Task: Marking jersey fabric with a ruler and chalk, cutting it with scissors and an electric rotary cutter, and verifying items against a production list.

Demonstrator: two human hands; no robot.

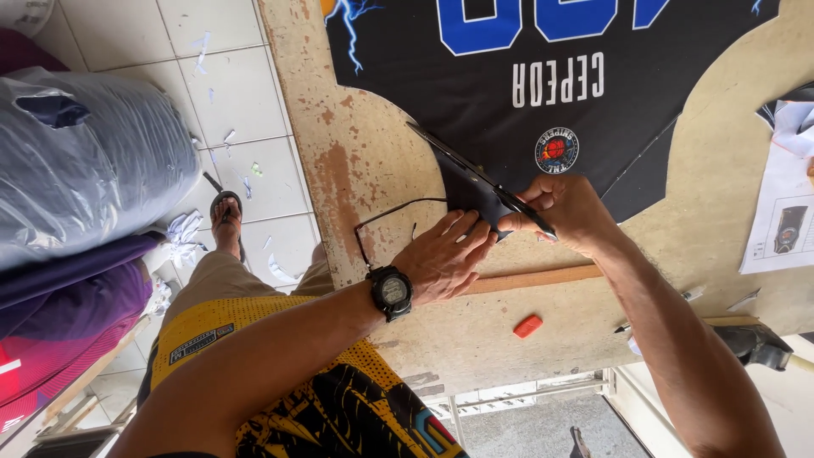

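Note:
A large black printed jersey panel (509, 110) lies flat on a worn beige table (373, 161). At its near edge a smaller black fabric piece (462, 182) is lifted into a folded flap. My left hand (445, 254), with a black wristwatch on the wrist, presses flat on the low end of this piece, fingers spread. My right hand (564, 212) is closed in a pinch on the flap's raised edge, just right of the left fingertips. A thin black cord (381, 219) trails from the fabric towards the table's left edge.
A wooden strip (534, 278) lies just below my hands, with a red chalk block (527, 326) and a pen (623, 328) nearer me. A printed paper sheet (780, 220) and a black tool (755, 343) are at right. Plastic-wrapped fabric rolls (85, 161) fill the left; scraps litter the tiled floor (229, 85).

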